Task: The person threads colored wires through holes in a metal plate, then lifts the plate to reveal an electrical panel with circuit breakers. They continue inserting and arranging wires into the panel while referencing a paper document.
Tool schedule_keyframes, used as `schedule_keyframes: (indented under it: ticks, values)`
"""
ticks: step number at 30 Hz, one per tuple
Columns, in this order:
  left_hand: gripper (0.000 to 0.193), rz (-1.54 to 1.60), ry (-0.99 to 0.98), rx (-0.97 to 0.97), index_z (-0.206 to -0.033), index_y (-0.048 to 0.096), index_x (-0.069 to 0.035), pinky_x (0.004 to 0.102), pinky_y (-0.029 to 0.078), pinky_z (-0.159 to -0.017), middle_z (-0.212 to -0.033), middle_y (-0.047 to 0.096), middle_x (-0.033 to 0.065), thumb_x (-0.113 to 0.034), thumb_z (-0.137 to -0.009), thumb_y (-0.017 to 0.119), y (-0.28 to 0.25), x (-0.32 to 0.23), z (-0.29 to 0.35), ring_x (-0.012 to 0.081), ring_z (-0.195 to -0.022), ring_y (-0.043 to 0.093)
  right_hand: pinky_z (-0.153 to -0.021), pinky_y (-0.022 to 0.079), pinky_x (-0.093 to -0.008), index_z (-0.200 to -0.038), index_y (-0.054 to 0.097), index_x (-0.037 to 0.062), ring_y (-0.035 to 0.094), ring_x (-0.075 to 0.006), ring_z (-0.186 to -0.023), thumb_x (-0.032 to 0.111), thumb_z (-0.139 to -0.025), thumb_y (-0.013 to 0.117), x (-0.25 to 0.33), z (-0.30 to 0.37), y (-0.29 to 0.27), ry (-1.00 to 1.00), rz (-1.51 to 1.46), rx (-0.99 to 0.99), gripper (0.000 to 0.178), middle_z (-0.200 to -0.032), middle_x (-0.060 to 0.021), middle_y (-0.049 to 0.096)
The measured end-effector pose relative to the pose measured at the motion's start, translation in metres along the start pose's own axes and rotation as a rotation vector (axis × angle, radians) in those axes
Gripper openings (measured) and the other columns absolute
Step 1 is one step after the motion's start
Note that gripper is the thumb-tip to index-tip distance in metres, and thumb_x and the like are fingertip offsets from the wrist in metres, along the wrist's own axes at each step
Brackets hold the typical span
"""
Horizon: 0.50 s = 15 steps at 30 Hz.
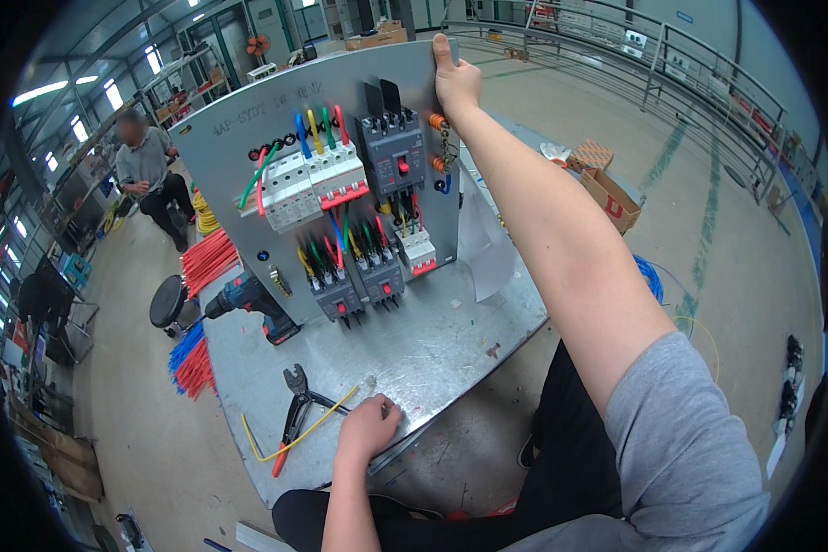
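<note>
A grey metal mounting panel (230,175) stands tilted on the metal worktable. My right hand (456,78) grips its upper right corner, thumb over the top edge. Fixed to the panel are white circuit breakers (293,191) with red switches and dark grey moulded-case breakers (394,158), joined by short coloured wires. My left hand (370,425) rests at the table's near edge with its fingers curled; whatever might be inside them is hidden. Right beside it lie crimping pliers (296,409) with a red handle end, one handle reaching toward the hand. A bent yellow wire (308,432) crosses the pliers.
A cordless drill (253,302) sits at the worktable's (414,359) left side, near bundles of red wires (210,262) and a black round stool (167,304). A paper sheet (488,248) hangs right of the panel. Beyond are a cardboard box (612,198) and a seated person (145,166).
</note>
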<state>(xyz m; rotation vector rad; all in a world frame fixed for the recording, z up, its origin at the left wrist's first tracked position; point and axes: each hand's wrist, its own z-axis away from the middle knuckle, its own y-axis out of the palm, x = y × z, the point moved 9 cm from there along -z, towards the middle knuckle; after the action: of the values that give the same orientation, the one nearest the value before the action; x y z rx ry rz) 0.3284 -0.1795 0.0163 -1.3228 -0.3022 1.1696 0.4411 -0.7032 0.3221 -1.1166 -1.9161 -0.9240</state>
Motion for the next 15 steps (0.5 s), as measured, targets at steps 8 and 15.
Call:
schedule_keyframes:
  ticks: [8, 15]
  values:
    - [0.035, -0.009, -0.020, 0.014, -0.111, 0.075, -0.006, 0.0447, 0.058, -0.088, -0.103, 0.077, 0.0188, -0.037, -0.097, 0.066, -0.0030, -0.0059, 0.0015, 0.0365, -0.099, 0.074, -0.090, 0.054, -0.0465, -0.091, 0.077, -0.0083, 0.073, -0.0380, -0.095, 0.099, -0.076, 0.058, -0.0002, 0.0008, -0.0024, 0.019, -0.019, 0.000, 0.110, -0.090, -0.0236, 0.076]
    - [0.035, 0.001, -0.023, 0.012, -0.111, 0.075, -0.006, 0.0443, 0.058, -0.088, -0.102, 0.078, 0.0185, -0.037, -0.097, 0.066, -0.0023, -0.0027, 0.0011, 0.0364, -0.099, 0.074, -0.091, 0.054, -0.0473, -0.089, 0.076, -0.0086, 0.073, -0.0385, -0.098, 0.101, -0.075, 0.057, 0.0013, 0.0009, -0.0026, 0.014, 0.002, 0.006, 0.112, -0.096, -0.0252, 0.076]
